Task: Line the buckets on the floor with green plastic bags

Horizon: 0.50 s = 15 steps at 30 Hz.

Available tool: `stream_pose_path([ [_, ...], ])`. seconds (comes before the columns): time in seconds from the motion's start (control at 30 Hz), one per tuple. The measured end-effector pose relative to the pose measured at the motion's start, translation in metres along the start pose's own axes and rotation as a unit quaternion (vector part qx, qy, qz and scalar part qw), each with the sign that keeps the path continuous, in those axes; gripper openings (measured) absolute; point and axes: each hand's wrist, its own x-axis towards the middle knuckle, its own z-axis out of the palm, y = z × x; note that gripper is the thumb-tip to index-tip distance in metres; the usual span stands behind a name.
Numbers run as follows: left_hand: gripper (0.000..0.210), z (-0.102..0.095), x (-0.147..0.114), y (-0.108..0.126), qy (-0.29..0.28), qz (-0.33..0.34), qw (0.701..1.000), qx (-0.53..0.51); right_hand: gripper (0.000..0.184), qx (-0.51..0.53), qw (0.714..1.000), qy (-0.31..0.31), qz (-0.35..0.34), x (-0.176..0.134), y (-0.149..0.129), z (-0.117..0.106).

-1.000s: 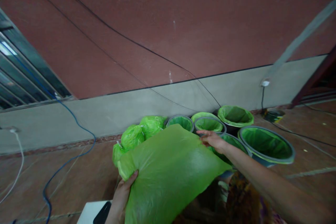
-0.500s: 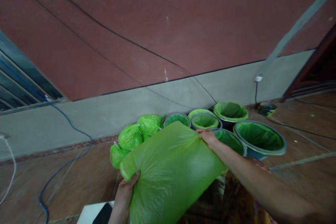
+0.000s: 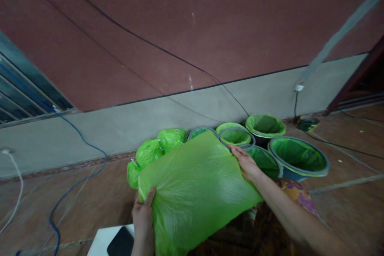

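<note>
Head view: green bag (image 3: 201,192) spread flat between both hands, above the floor (image 3: 99,208), tilted, upper corner pointing toward the wall (image 3: 180,28). Left hand (image 3: 143,214) pinches the bag's left side, thumb laid on the upper face and fingers mostly hidden beneath; creases radiate from this grip. Right hand (image 3: 244,162) touches the opposite edge, fingers extended along it; thumb not clearly seen, so whether it pinches the film cannot be told. Beyond the bag's left part, tied green bags (image 3: 149,152) sit clustered near the wall base, white ties showing. To their right, bins with green liners (image 3: 298,155) stand close together, mouths up; right hand is just in front of the nearer ones in this view. Small tin (image 3: 307,124) near the wall, right of the bins. Dark flat object (image 3: 121,242) lies on a white surface (image 3: 99,240) beside the left wrist. Blue cable (image 3: 79,182) runs across the floor at left.
</note>
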Motion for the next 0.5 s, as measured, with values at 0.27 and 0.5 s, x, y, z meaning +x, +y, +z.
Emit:
stream_pose_path([
  [0.27,0.043,0.002,-0.010,0.020,0.004,0.039,0.999,-0.003,0.076,-0.058,0.995,-0.077,0.026,-0.029,-0.020,-0.002],
  [0.5,0.069,-0.008,-0.007,0.023,-0.029,0.108,0.993,0.028,0.046,-0.113,0.975,-0.162,0.106,-0.032,0.006,-0.014],
])
